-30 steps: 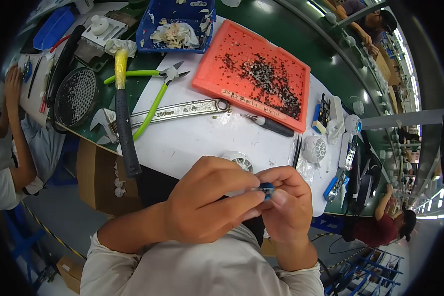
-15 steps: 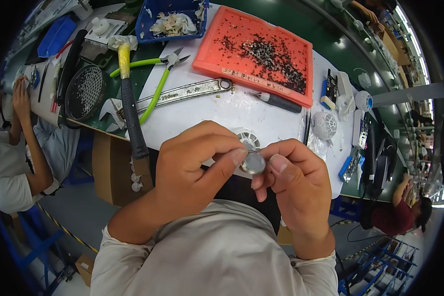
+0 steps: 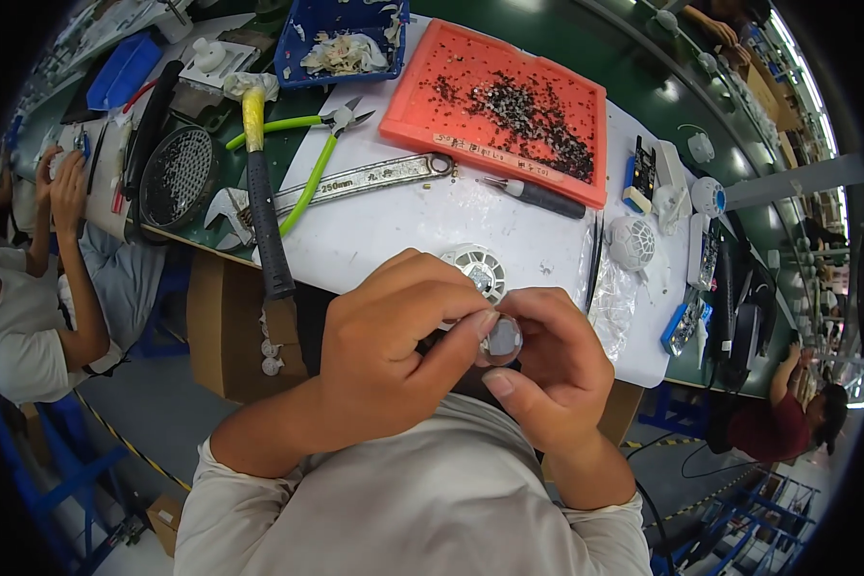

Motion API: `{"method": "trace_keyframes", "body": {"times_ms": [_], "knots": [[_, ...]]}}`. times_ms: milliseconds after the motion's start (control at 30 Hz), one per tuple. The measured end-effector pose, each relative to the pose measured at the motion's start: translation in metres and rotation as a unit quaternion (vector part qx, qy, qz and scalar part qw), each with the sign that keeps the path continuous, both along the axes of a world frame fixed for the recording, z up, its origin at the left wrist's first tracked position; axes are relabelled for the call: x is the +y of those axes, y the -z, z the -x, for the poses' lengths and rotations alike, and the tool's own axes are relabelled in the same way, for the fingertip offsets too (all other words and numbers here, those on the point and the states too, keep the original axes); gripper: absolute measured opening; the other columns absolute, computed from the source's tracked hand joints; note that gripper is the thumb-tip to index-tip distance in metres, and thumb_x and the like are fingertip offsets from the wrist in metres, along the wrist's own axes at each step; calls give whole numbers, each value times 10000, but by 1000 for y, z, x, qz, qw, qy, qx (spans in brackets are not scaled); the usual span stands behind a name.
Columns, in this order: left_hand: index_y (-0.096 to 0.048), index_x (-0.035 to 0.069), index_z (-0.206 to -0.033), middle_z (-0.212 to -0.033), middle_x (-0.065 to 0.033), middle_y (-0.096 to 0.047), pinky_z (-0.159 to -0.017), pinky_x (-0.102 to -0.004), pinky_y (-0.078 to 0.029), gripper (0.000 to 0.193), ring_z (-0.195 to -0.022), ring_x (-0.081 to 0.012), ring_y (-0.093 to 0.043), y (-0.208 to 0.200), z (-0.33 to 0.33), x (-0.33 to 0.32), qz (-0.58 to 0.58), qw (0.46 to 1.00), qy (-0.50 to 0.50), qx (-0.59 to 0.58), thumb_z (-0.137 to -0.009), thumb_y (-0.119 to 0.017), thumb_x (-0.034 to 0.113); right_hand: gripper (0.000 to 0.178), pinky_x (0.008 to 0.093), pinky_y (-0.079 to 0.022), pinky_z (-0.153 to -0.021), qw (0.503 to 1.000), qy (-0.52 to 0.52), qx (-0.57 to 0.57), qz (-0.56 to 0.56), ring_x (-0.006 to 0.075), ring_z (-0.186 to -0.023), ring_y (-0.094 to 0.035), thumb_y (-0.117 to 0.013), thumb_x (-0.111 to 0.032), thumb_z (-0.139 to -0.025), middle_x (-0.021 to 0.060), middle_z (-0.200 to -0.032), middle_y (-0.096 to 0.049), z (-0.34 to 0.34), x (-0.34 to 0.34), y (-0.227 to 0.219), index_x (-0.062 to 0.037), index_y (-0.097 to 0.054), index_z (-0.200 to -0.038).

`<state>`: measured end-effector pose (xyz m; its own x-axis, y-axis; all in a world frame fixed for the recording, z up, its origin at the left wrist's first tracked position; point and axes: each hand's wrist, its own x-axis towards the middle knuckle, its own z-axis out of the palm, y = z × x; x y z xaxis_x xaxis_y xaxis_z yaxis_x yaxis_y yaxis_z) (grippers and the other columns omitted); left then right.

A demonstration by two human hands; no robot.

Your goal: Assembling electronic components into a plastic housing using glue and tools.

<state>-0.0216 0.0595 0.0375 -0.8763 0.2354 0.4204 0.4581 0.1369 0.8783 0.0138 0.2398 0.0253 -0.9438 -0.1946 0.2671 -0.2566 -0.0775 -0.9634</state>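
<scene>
Both of my hands meet above the near edge of the white work sheet, around a small round disc (image 3: 501, 342) that looks clear or silvery. My left hand (image 3: 394, 346) is closed, its thumb and forefinger pinching the disc's left edge. The fingers of my right hand (image 3: 562, 370) curl round the disc's right side, with the thumb just below it. Its contact with the disc is partly hidden. Just beyond my fingers lies a white round slotted part (image 3: 475, 267) on the sheet, half covered by my left hand.
Beyond lie a red tray (image 3: 509, 106) of small dark bits, a screwdriver-like tool (image 3: 538, 196), an adjustable wrench (image 3: 355, 180), green-handled pliers (image 3: 307, 187) and a hammer (image 3: 264, 206). A white latticed dome (image 3: 631, 242) is at right. Another person (image 3: 43, 317) sits at left.
The disc has turned to face up more and shifted slightly down and right. My right thumb has moved down off its edge, and more of the slotted part shows.
</scene>
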Motion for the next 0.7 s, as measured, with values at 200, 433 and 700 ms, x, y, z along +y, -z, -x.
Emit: {"method": "trace_keyframes", "body": {"times_ms": [200,433,700], "knots": [[-686,-44,-926,-887,-117,-676,-616,-253,-469,81,-718,-143,-605,-3,-3,3,5,1000,24,-9,-854,-656,-65,537,332,-511,-851,992,-1,116,-55,222,-1004,-590,-714,65,-794,209,-1199,-569,4,11,3,99,-534,-1299],[-678,-60,-955,-930,-135,-667,-712,-264,-480,92,-797,-157,-609,8,-2,0,-88,983,69,-145,-916,-602,-27,476,364,-501,-920,993,-1,26,117,271,-1056,-589,-725,45,-762,240,-1220,-554,1,15,13,124,-576,-1208],[-600,-29,-1203,-1130,-161,-619,-848,-323,-478,410,-967,-244,-602,47,15,-9,12,1000,6,-7,-829,-741,58,456,346,-546,-765,968,6,159,-192,254,-899,-634,-693,13,-758,228,-1107,-596,40,40,-1,70,-583,-1197]]}}
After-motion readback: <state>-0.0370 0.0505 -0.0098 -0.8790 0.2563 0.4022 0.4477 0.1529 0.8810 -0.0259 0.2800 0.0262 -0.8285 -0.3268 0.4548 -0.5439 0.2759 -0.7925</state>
